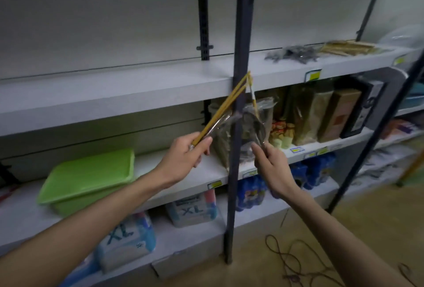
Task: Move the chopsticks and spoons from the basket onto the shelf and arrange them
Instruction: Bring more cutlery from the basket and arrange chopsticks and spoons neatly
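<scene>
Far left, a green lidded box (88, 179) sits on the middle shelf (202, 169), and below it soft packs marked XL (125, 239) line the bottom shelf.

Now your left hand (183, 157): the fingers (205, 143) are pressed together around the lower end of a pack of yellow chopsticks (226, 106) in clear wrap. The sticks slant up and to the right, and their tips reach the front edge of the top shelf (137, 85), right at the dark upright post (241, 103). From here you cannot tell whether the tips touch the edge.

Just past the post, your right hand (271, 166) is raised to about the same height. Its fingers (258, 151) pinch a clear plastic packet (253, 124) with a rounded, dark shape inside; it looks like spoons, but blur keeps that unsure. A thin pale stick stands up out of that packet toward the chopstick tips.

Behind both hands, on the middle shelf, upright bags and boxes of goods (321, 114) stand in a row. Blue packs (316, 168) fill the shelf under them.

Up on the top shelf, to the right, a grey pile of wrapped cutlery (291, 54) lies flat, and just beside it a stack of more chopstick packs (348, 47) lies side by side near the back wall. Yellow price tags (312, 76) are clipped along the shelf edges.

Lower right, a dark cord (289, 257) loops over the floor.
</scene>
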{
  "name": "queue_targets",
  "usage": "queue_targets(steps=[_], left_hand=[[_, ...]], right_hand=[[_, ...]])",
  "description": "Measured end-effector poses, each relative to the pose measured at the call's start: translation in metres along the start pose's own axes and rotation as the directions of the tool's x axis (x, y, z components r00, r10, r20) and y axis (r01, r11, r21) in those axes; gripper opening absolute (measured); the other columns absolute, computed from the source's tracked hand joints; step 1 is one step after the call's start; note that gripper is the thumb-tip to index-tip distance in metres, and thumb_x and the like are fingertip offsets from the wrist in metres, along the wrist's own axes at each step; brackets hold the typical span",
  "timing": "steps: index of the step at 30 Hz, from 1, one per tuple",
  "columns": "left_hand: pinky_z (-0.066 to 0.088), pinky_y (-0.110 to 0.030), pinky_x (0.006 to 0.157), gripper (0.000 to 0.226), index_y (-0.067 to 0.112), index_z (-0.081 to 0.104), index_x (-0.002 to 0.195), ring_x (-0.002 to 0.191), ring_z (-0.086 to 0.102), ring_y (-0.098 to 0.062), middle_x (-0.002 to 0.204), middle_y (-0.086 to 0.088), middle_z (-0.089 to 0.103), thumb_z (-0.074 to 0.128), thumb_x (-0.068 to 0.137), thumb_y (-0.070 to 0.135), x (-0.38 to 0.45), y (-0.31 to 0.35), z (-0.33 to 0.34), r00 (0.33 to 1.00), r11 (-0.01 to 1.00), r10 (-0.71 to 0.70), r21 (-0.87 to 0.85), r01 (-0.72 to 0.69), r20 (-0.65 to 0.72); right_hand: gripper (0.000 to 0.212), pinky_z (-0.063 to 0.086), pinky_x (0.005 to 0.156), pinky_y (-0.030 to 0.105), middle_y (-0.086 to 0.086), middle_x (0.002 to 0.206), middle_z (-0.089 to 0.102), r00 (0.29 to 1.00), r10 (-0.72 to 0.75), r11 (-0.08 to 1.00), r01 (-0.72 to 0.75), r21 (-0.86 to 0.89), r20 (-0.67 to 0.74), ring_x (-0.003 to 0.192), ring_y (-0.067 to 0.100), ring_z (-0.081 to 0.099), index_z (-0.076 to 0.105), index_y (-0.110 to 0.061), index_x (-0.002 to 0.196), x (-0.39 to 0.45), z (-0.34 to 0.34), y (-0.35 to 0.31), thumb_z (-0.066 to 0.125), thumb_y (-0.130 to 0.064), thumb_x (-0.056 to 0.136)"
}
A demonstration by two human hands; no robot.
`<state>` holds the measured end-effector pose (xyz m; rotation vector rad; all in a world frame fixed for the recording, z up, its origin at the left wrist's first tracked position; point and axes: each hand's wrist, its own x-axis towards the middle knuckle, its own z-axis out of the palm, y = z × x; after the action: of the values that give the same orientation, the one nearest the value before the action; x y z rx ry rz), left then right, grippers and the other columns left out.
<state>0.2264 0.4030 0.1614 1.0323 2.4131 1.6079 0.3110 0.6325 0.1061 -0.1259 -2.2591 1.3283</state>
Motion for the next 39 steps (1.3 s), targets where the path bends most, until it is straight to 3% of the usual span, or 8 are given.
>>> queue_targets(steps=[5,11,15,18,20,28,35,39], left_hand=[[0.027,-0.019,0.039,0.032,0.009,0.057,0.081,0.044,0.044,-0.011,0.063,0.000,0.058,0.052,0.104,0.031,0.086,0.084,0.068,0.994,0.948,-0.107,-0.303,0.102,0.001],[0.027,-0.017,0.034,0.027,0.010,0.058,0.091,0.049,0.045,-0.009,0.072,-0.002,0.056,0.054,0.103,0.035,0.209,0.133,0.119,0.963,0.837,-0.251,-0.476,0.268,0.101],[0.025,-0.016,0.032,0.034,0.005,0.063,0.100,0.044,0.040,-0.006,0.069,0.000,0.050,0.054,0.103,0.038,0.308,0.133,0.150,0.957,0.836,-0.280,-0.469,0.283,0.079],[0.022,-0.016,0.032,0.038,0.002,0.065,0.104,0.042,0.037,-0.006,0.065,0.002,0.044,0.058,0.101,0.039,0.378,0.122,0.170,0.944,0.810,-0.321,-0.494,0.317,0.080],[0.022,-0.017,0.031,0.038,0.000,0.066,0.106,0.041,0.037,-0.006,0.062,0.003,0.044,0.060,0.100,0.037,0.414,0.111,0.182,0.934,0.804,-0.355,-0.494,0.329,0.045],[0.021,-0.014,0.033,0.029,0.004,0.061,0.097,0.039,0.041,-0.011,0.063,-0.003,0.051,0.060,0.100,0.033,0.513,0.096,0.209,0.873,0.805,-0.470,-0.469,0.364,-0.129],[0.021,-0.018,0.042,0.023,0.009,0.059,0.084,0.045,0.041,-0.016,0.061,-0.006,0.052,0.064,0.098,0.027,0.553,0.100,0.241,0.827,0.866,-0.477,-0.318,0.385,-0.297],[0.026,-0.019,0.037,0.025,0.012,0.061,0.081,0.047,0.048,-0.016,0.071,-0.009,0.060,0.059,0.100,0.028,0.559,0.098,0.261,0.816,0.911,-0.412,-0.176,0.373,-0.405]], right_hand=[[0.043,0.031,0.050,0.029,-0.012,0.050,0.042,0.991,0.045,0.993,-0.030,0.115,-0.129,0.047,0.010,0.039,0.042,-0.021,0.066,0.055,-0.092,0.002,0.050,-0.038,0.104],[0.041,0.038,0.057,0.034,0.000,0.054,0.049,0.979,0.111,0.992,-0.099,0.073,-0.173,0.053,0.017,0.047,0.050,-0.018,0.067,0.154,-0.184,0.023,0.053,-0.047,0.095],[0.051,0.034,0.056,0.032,0.004,0.061,0.050,0.968,0.188,0.982,-0.185,0.035,-0.165,0.055,0.018,0.044,0.068,-0.006,0.082,0.231,-0.244,0.034,0.049,-0.050,0.099],[0.068,0.031,0.048,0.026,0.006,0.064,0.050,0.962,0.195,0.980,-0.200,-0.010,-0.194,0.052,0.017,0.041,0.067,-0.002,0.087,0.295,-0.279,0.043,0.032,-0.058,0.102],[0.056,0.028,0.041,0.022,0.005,0.060,0.047,0.961,0.183,0.982,-0.189,-0.012,-0.208,0.045,0.015,0.037,0.058,-0.011,0.084,0.334,-0.291,0.056,0.028,-0.054,0.103],[0.032,0.028,0.042,0.023,0.011,0.062,0.051,0.967,0.252,0.956,-0.254,-0.145,-0.030,0.044,0.019,0.041,0.055,-0.010,0.073,0.450,-0.308,0.103,0.045,-0.029,0.096],[0.042,0.053,0.064,0.042,0.021,0.075,0.067,0.977,0.205,0.933,-0.180,-0.312,0.049,0.066,0.031,0.061,0.067,-0.001,0.073,0.506,-0.314,0.128,0.053,-0.035,0.093],[0.038,0.044,0.051,0.028,0.014,0.070,0.064,0.959,0.195,0.951,-0.133,-0.280,0.207,0.058,0.025,0.057,0.056,-0.011,0.063,0.523,-0.320,0.136,0.052,-0.031,0.096]])
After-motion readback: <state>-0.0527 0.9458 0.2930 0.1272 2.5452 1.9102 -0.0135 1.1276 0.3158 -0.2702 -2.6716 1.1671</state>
